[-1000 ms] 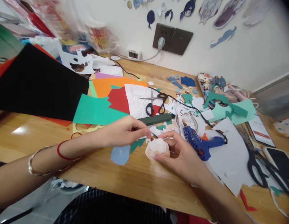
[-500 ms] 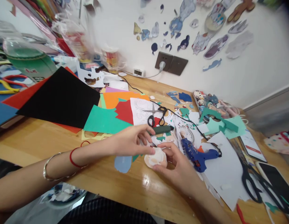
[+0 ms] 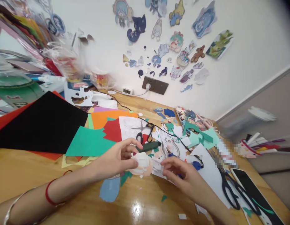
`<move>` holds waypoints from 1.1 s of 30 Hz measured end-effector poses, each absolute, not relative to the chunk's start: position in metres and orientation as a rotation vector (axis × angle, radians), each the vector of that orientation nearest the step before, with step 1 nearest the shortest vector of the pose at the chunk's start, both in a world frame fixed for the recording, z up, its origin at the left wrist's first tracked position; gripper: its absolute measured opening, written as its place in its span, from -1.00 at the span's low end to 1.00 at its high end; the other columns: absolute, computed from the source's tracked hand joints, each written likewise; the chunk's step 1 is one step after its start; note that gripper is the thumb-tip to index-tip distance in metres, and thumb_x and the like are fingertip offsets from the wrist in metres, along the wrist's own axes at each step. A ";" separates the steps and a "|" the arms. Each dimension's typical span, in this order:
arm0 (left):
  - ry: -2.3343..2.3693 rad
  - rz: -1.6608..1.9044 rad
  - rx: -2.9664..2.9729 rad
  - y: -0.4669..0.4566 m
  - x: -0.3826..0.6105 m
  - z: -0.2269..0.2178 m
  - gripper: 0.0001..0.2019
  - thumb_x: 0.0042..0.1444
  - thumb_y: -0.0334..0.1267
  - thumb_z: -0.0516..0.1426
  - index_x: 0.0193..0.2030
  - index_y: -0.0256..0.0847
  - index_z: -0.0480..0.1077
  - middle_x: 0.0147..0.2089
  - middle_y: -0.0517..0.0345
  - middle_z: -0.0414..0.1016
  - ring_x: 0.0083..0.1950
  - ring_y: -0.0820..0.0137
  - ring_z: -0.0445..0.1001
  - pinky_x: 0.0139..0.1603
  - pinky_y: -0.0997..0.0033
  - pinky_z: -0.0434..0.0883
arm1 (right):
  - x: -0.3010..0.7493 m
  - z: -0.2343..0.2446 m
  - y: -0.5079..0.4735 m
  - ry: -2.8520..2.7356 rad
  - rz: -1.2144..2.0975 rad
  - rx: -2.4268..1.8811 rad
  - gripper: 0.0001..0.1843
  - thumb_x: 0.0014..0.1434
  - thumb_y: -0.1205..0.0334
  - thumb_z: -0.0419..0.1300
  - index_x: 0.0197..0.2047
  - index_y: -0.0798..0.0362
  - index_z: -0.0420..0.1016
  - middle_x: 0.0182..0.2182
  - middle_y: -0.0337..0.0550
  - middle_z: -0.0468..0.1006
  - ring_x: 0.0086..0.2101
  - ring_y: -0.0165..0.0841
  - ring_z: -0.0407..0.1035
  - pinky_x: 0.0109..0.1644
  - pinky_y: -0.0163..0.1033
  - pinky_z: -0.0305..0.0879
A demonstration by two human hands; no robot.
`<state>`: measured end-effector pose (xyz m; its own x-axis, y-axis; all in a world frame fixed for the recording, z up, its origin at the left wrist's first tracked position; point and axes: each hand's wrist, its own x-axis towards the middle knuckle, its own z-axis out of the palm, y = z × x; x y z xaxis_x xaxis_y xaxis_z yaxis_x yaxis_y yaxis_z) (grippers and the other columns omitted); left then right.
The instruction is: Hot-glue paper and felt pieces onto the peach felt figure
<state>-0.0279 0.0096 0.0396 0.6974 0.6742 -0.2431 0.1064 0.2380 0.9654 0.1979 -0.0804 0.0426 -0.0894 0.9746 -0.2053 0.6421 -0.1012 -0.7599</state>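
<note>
My left hand is closed on a round cream and white paper piece, pinching its left edge just above the wooden desk. Just right of that piece, my right hand hovers with curled, parted fingers and nothing visible in them. It covers most of a blue glue gun. A dark green cutter lies right behind my left fingers. Small black-handled scissors rest on a printed white sheet beyond it.
Black, red, green and orange paper sheets cover the desk's left. Large black scissors and a phone lie at the right. A light blue cutout sits near my left wrist. Paper scraps and a black cord cross the middle.
The paper piece passed from my right hand into my left, which now pinches it. My right hand drew back to the right and opened. The view tilted up toward the wall.
</note>
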 end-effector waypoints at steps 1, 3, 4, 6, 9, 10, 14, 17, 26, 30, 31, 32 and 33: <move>0.725 0.480 1.260 0.012 -0.030 0.041 -0.67 -0.13 -0.41 0.17 -0.17 -0.18 0.23 -0.34 0.28 0.33 -0.43 0.56 0.32 -0.44 0.59 0.27 | 0.200 0.047 -0.079 -1.813 1.035 -1.778 -0.87 0.17 0.21 0.09 -0.24 -0.04 0.44 -0.40 -0.26 0.52 -0.36 -0.41 0.39 -0.31 -0.30 0.28; 0.715 0.594 1.158 0.017 -0.034 0.043 -0.69 -0.10 -0.40 0.17 -0.17 -0.18 0.22 -0.32 0.25 0.36 -0.39 0.54 0.36 -0.41 0.58 0.31 | 0.199 0.055 -0.077 -1.962 1.031 -1.747 -0.86 0.14 0.27 0.11 -0.35 -0.04 0.50 -0.42 -0.28 0.55 -0.36 -0.42 0.41 -0.29 -0.30 0.29; 0.721 0.663 1.094 0.020 -0.036 0.044 -0.70 -0.08 -0.39 0.16 -0.17 -0.18 0.21 -0.33 0.24 0.37 -0.39 0.53 0.37 -0.41 0.57 0.33 | 0.198 0.059 -0.076 -2.047 1.036 -1.698 -0.84 0.13 0.31 0.12 -0.37 -0.04 0.52 -0.42 -0.28 0.56 -0.36 -0.42 0.42 -0.26 -0.30 0.30; 0.740 0.803 0.971 0.027 -0.040 0.045 -0.71 -0.07 -0.39 0.16 -0.18 -0.18 0.21 -0.34 0.24 0.36 -0.41 0.54 0.37 -0.42 0.58 0.35 | 0.194 0.064 -0.075 -2.236 1.080 -1.543 -0.83 0.12 0.34 0.13 -0.36 -0.04 0.56 -0.38 -0.26 0.58 -0.32 -0.42 0.44 -0.19 -0.29 0.32; 0.749 0.913 0.896 0.034 -0.041 0.046 -0.72 -0.07 -0.40 0.17 -0.20 -0.20 0.21 -0.34 0.24 0.35 -0.42 0.56 0.36 -0.43 0.61 0.37 | 0.196 0.070 -0.058 -2.426 1.046 -1.415 -0.85 0.14 0.26 0.15 -0.31 -0.07 0.57 -0.29 -0.29 0.59 -0.24 -0.45 0.44 -0.12 -0.32 0.33; 0.745 0.907 0.901 0.034 -0.041 0.045 -0.72 -0.06 -0.39 0.17 -0.20 -0.20 0.20 -0.35 0.24 0.35 -0.43 0.56 0.35 -0.45 0.60 0.38 | 0.200 0.071 -0.046 -2.431 0.963 -1.465 -0.83 0.17 0.21 0.13 -0.29 -0.08 0.56 -0.27 -0.31 0.59 -0.23 -0.46 0.44 -0.11 -0.32 0.33; 0.737 0.774 0.981 0.028 -0.033 0.040 -0.70 -0.02 -0.35 0.16 -0.18 -0.17 0.14 -0.37 0.24 0.35 -0.46 0.53 0.35 -0.48 0.53 0.40 | 0.227 0.061 0.026 -2.224 0.467 -1.922 -0.66 0.29 0.11 -0.06 -0.18 0.06 0.49 -0.16 -0.13 0.52 -0.15 -0.33 0.40 -0.06 -0.13 0.32; 0.714 0.660 1.079 0.020 -0.025 0.030 -0.70 -0.03 -0.34 0.16 -0.19 -0.18 0.13 -0.31 0.22 0.30 -0.39 0.51 0.37 -0.47 0.54 0.41 | 0.243 0.045 0.077 -2.147 0.296 -2.158 -0.69 0.22 0.12 0.08 -0.04 0.09 0.37 -0.06 -0.08 0.42 -0.13 -0.31 0.37 -0.07 -0.07 0.34; 0.784 0.329 1.575 -0.014 -0.014 -0.012 -0.67 -0.11 -0.42 0.05 -0.15 -0.13 0.18 -0.28 0.26 0.20 -0.51 0.58 0.25 -0.60 0.61 0.24 | 0.248 0.018 0.126 -2.057 0.223 -2.563 -0.65 0.20 0.14 0.11 0.02 0.12 0.33 -0.03 -0.03 0.39 -0.11 -0.29 0.36 -0.07 -0.07 0.34; 0.849 0.316 1.839 -0.020 -0.016 -0.010 -0.60 -0.12 -0.44 0.04 -0.08 -0.10 0.20 -0.31 0.25 0.32 -0.40 0.47 0.33 -0.40 0.49 0.24 | 0.255 0.020 0.133 -2.045 0.387 -2.602 -0.66 0.19 0.14 0.12 0.00 0.10 0.34 -0.03 -0.06 0.39 -0.11 -0.29 0.36 -0.08 -0.10 0.35; 0.865 0.303 1.862 -0.020 -0.016 -0.007 -0.58 -0.11 -0.42 0.05 -0.05 -0.09 0.19 -0.30 0.24 0.35 -0.37 0.43 0.34 -0.36 0.46 0.25 | 0.257 0.020 0.133 -2.039 0.431 -2.601 -0.66 0.19 0.13 0.12 0.00 0.10 0.34 -0.03 -0.07 0.40 -0.12 -0.28 0.36 -0.09 -0.10 0.35; 0.876 0.293 1.877 -0.020 -0.016 -0.005 -0.57 -0.10 -0.40 0.05 -0.02 -0.09 0.18 -0.27 0.22 0.37 -0.35 0.40 0.36 -0.33 0.43 0.25 | 0.258 0.021 0.134 -2.031 0.472 -2.595 -0.66 0.19 0.13 0.12 0.00 0.10 0.35 -0.03 -0.08 0.40 -0.12 -0.27 0.36 -0.10 -0.10 0.35; 0.884 0.286 1.885 -0.020 -0.017 -0.002 -0.55 -0.10 -0.39 0.06 0.00 -0.09 0.17 -0.25 0.21 0.38 -0.33 0.39 0.36 -0.31 0.41 0.25 | 0.259 0.022 0.133 -2.021 0.509 -2.587 -0.65 0.19 0.13 0.12 0.00 0.11 0.34 -0.03 -0.09 0.40 -0.12 -0.27 0.36 -0.10 -0.09 0.35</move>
<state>-0.0167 -0.0196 -0.0021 0.7056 0.6856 -0.1790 0.4510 -0.2396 0.8598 0.2587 0.1334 0.0217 0.2189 0.9124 -0.3459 0.9674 -0.2492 -0.0453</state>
